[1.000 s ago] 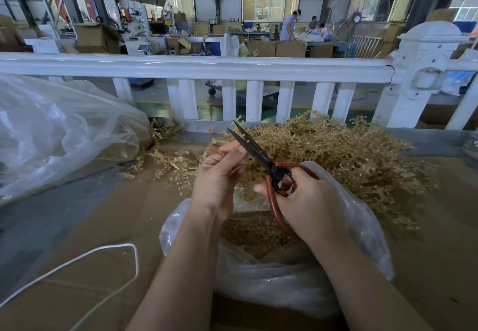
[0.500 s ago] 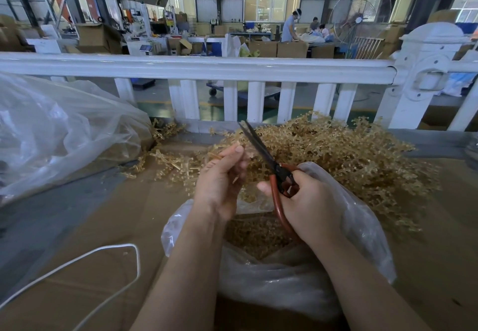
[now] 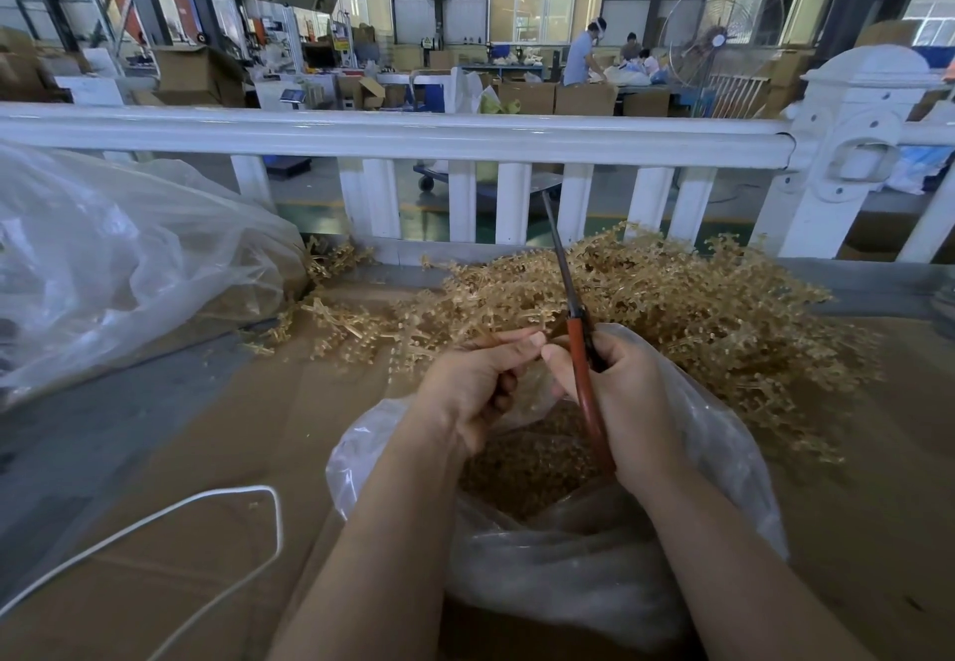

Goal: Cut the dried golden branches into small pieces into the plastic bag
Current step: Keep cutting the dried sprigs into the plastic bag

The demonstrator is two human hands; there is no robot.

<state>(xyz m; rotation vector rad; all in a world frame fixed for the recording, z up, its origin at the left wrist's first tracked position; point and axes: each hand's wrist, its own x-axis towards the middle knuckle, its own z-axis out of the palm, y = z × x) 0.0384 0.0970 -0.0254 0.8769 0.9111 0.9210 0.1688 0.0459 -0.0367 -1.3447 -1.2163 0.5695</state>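
Note:
A heap of dried golden branches (image 3: 687, 314) lies on the cardboard-covered table beyond an open clear plastic bag (image 3: 723, 453) that holds small cut pieces (image 3: 522, 469). My right hand (image 3: 625, 407) grips red-handled scissors (image 3: 581, 350); their blades are closed and point up and away. My left hand (image 3: 475, 386) is curled just left of them, its fingertips pinching a thin golden piece beside my right thumb, over the bag's mouth.
A large crumpled clear plastic sheet (image 3: 119, 267) covers the table's left side. A white cord (image 3: 217, 500) loops at the near left. A white railing (image 3: 393, 136) runs behind the table. People work among cardboard boxes far behind it.
The scissor blades closed and swung from leaning left to nearly upright. Both hands came together above the bag, fingertips now meeting.

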